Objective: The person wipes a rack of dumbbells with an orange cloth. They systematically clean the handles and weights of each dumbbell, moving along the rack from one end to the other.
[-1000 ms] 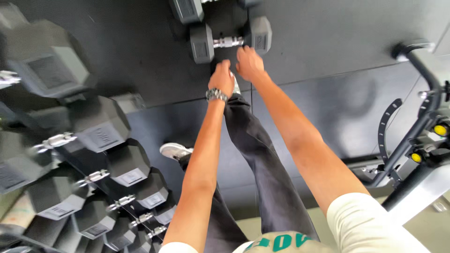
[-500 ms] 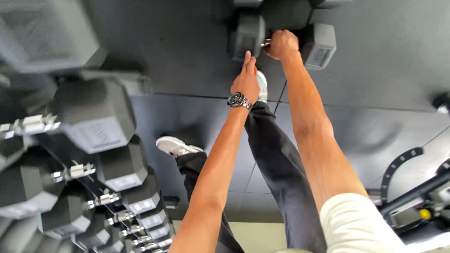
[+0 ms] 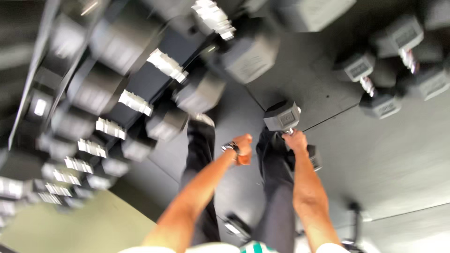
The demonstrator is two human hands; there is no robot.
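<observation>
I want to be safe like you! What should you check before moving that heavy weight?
1. Right hand wrapped around the dumbbell handle: ok.
2. Left hand free, holding nothing: ok.
3. Dumbbell level: not ok, it tilts, one end higher.
4. Both feet planted: cannot tell, only one shoe shows, blurred.
5. Floor beside the legs free of loose weights: ok nearby; other dumbbells lie farther off.
6. Distance from the rack: cannot tell, picture is blurred.

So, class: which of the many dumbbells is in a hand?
The grey hex dumbbell gripped by the right hand; the others rest on the rack or floor.
</observation>
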